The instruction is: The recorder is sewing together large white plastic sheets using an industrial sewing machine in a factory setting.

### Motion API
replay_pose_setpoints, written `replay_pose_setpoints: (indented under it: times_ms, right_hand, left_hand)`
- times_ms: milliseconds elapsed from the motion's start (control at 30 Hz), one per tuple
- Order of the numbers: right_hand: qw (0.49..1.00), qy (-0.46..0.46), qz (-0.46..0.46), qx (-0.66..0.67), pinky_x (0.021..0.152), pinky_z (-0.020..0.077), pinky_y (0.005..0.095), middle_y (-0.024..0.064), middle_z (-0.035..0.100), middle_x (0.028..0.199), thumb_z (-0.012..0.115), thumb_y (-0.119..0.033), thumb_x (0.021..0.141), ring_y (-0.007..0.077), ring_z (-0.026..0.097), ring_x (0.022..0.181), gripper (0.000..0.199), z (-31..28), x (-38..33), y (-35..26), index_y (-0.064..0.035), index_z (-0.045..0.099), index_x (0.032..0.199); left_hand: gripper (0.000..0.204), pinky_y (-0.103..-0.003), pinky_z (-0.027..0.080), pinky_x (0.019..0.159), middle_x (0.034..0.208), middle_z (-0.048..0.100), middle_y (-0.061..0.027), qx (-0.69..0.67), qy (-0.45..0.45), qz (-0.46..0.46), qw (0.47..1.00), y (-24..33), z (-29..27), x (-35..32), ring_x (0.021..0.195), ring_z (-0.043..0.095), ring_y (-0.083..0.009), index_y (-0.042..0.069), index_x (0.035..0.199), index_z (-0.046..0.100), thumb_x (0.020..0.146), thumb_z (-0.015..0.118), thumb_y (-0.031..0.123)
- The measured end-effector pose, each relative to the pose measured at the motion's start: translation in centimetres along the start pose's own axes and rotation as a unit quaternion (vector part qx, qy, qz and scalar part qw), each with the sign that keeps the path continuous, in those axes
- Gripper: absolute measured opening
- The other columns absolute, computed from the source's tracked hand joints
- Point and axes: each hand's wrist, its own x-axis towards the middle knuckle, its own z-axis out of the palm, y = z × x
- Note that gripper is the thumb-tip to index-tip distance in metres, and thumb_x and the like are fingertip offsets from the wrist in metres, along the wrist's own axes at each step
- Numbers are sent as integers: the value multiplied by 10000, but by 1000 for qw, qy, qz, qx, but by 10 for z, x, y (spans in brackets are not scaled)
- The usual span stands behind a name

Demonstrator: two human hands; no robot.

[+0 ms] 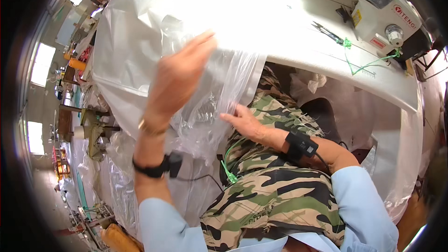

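Observation:
My left hand (177, 81) is raised with its fingers spread flat against a clear plastic bag (212, 98) that hangs off the edge of the white sewing table (289, 37). Lower down, my right hand (245, 123) pinches the bottom edge of the same plastic bag above my lap. Camouflage fabric (266, 191) lies over my lap under the right hand, with a green thread (227, 168) trailing across it. Both wrists carry black bands with cables.
A white sewing machine (373, 0) with a blue display stands at the table's far right. Green thread (368, 63) and small snips (329, 32) lie beside it. More plastic sheeting (116, 191) drapes at my left. Other workbenches fill the room's left side.

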Motion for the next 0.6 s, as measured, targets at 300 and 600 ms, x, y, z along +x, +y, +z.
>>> replay_pose_setpoints:
  times_ms: [300, 600]
  right_hand:
    - [990, -45, 37, -132, 721, 471, 289, 18, 567, 843, 656, -271, 946, 88, 522, 795, 292, -32, -11, -6, 7, 581, 990]
    - [993, 66, -48, -82, 715, 508, 264, 56, 661, 897, 621, -132, 940, 118, 633, 780, 218, -61, -12, -23, 33, 588, 1078]
  left_hand:
    - [108, -415, 517, 704, 890, 617, -145, 155, -107, 58, 980, -40, 91, 83, 830, 631, -329, 3, 933, 589, 838, 540, -16]
    - [138, -381, 499, 665, 916, 630, -93, 111, -12, -64, 992, -29, -47, -121, 815, 631, -292, 37, 915, 653, 784, 679, 3]
